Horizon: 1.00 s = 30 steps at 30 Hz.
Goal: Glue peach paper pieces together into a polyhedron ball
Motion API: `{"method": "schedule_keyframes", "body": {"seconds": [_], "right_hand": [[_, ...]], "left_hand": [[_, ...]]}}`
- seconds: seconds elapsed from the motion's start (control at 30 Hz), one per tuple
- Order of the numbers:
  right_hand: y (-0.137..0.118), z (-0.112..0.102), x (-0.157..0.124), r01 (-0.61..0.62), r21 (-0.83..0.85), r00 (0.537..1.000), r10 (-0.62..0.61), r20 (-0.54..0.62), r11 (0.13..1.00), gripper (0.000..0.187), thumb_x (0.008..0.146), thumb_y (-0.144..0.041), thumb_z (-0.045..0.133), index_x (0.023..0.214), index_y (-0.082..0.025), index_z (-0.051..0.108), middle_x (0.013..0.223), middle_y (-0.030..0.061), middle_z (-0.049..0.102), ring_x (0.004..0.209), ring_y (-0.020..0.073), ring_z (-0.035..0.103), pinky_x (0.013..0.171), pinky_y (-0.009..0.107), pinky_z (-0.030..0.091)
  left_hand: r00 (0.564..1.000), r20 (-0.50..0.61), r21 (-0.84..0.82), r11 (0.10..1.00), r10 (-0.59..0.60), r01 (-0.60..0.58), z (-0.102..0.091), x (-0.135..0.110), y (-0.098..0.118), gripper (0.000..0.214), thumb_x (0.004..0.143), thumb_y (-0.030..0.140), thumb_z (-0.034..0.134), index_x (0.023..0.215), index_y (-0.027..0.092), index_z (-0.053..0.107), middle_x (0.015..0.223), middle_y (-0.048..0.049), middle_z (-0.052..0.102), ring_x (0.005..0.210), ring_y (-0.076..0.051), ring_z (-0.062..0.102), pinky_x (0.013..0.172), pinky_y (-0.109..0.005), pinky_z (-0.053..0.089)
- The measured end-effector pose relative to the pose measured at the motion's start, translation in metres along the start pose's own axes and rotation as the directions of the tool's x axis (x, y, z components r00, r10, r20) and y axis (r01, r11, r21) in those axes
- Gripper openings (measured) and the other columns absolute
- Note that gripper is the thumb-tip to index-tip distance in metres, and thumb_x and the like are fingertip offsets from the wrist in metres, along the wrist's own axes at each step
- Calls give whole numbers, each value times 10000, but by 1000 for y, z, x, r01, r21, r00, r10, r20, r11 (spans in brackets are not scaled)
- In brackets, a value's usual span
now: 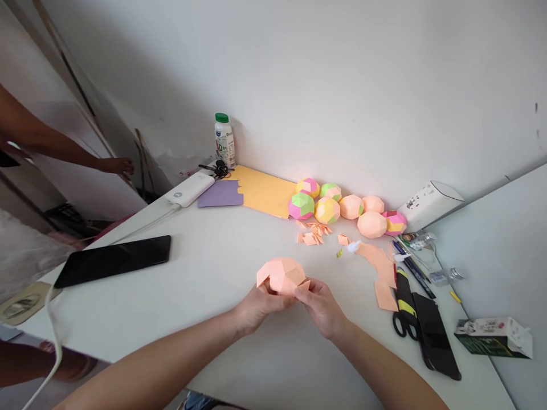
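Note:
A partly built peach paper ball [284, 275], made of flat folded facets, is held between my two hands above the table. Its left side gapes, with a loose flap sticking out. My left hand [261, 304] grips it from below, some fingers hidden inside or behind the paper. On the other side, my right hand [319, 302] pinches a small facet at the right lower edge between thumb and fingers. Beyond my hands lies a pile of small folded peach paper pieces [314, 234]. Several finished paper balls [328, 210] in peach, yellow, green and pink sit against the wall.
Orange card [267, 191], purple card [220, 193], a power bank [191, 189], and a bottle [224, 142] stand or lie at the back left. A tablet-like black device [114, 261] lies left. Scissors [405, 324], a phone [436, 333] and pens [412, 262] lie right. Another person's arm [55, 136] reaches in left.

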State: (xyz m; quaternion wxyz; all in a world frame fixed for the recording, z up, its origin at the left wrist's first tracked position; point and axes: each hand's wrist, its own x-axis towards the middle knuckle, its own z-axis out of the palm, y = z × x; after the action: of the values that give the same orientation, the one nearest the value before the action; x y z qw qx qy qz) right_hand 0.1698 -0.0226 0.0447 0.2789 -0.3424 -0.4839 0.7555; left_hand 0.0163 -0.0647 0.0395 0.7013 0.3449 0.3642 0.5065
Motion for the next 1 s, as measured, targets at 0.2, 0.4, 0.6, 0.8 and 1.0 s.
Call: {"method": "schedule_keyframes", "body": {"seconds": [0.2,0.4,0.6,0.8,1.0], "right_hand": [[4,-1,1,-24,44,999,25,-26,999,226,693,-358,697,615,-172,596,678,8,573,729,155,511,734,301,383],[2,0,0,-11,44,1000,12,-8,999,212,703,-368,676,640,-176,609,693,12,593,747,165,526,743,304,385],[3,1,0,-20,59,1000,22,-20,998,229,702,-356,677,598,-177,580,662,3,574,724,158,520,737,302,381],[10,-2,2,-10,92,1000,12,-20,996,207,742,-339,656,651,-162,600,680,5,573,726,146,511,733,291,371],[13,-7,5,-23,148,998,32,-57,989,223,733,-327,669,624,-152,583,649,-2,567,679,133,506,680,273,369]], "left_hand": [[999,-25,3,999,-36,36,1,0,0,326,641,239,734,947,177,640,921,-62,658,921,-237,577,819,-361,442],[997,-47,19,998,-56,57,2,-1,1,350,625,255,746,947,166,641,903,-72,656,933,-248,575,814,-358,450],[997,-48,10,998,-66,67,1,0,-1,354,630,240,741,963,178,636,945,-71,662,977,-259,565,849,-374,437],[995,-40,15,995,-95,95,-2,0,-5,301,655,191,712,946,169,636,943,-70,654,988,-259,559,867,-378,428],[995,5,-50,994,-102,102,-2,1,-5,350,693,234,705,1028,175,621,1030,-90,651,1053,-272,537,916,-394,402]]}}
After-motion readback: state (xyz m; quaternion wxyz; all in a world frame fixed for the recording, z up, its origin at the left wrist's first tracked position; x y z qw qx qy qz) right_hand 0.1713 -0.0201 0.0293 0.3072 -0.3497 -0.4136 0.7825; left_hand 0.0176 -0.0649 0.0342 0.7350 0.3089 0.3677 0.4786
